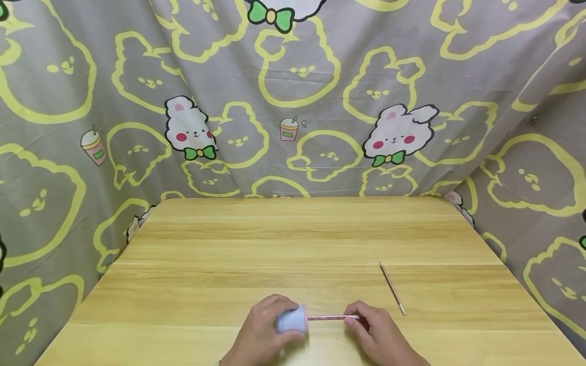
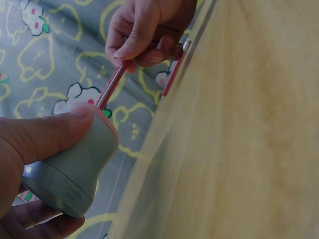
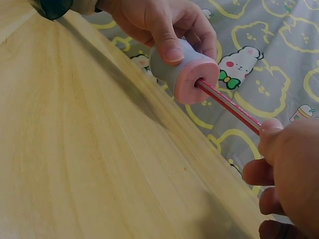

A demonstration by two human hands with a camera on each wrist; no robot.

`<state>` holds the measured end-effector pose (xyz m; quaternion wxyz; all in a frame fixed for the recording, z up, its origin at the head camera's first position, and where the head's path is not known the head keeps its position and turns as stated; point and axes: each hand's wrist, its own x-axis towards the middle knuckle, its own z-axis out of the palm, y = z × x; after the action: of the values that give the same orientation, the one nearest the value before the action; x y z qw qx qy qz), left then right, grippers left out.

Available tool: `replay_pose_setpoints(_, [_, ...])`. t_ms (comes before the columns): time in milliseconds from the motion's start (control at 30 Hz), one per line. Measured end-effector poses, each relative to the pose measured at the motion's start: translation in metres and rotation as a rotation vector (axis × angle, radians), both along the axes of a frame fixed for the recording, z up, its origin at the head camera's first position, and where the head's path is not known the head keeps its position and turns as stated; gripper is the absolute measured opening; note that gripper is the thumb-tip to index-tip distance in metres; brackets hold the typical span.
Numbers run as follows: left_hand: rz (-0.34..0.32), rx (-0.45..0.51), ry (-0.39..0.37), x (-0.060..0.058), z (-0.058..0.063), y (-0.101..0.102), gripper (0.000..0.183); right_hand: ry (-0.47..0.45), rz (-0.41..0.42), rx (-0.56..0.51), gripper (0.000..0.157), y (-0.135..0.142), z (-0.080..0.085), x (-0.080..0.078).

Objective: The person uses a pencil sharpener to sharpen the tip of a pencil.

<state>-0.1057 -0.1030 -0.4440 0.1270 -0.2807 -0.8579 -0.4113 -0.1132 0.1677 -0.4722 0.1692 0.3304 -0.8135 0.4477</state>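
A light blue pencil sharpener (image 1: 291, 320) with a pink end face lies sideways in my left hand (image 1: 263, 328), thumb and fingers gripping its body. One end of a red striped pencil (image 1: 326, 317) sits inside the hole in that pink face (image 3: 185, 82). Its other end is pinched between thumb and fingers of my right hand (image 1: 377, 333). In the right wrist view the pencil (image 3: 232, 107) runs straight from the hole to my right fingertips. The tip inside the sharpener is hidden. Both hands are low over the near part of the table.
A second pencil (image 1: 392, 288) lies slantwise on the wooden table (image 1: 274, 244), beyond and to the right of my right hand. Behind the table hangs a grey curtain (image 1: 320, 117) with yellow outlines and cartoon rabbits, which also runs along both sides.
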Motion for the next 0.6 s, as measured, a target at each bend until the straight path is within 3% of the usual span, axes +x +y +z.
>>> replay_pose_setpoints(367, [0.011,-0.008,0.004,0.0,0.0006,0.0002,0.038,0.059,-0.02,-0.004,0.03,-0.0012,-0.0039,-0.0007])
replay_pose_setpoints(600, [0.009,-0.001,0.005,-0.0002,0.0,0.0006,0.038,0.058,-0.029,0.003,0.024,-0.0007,-0.0048,-0.0009])
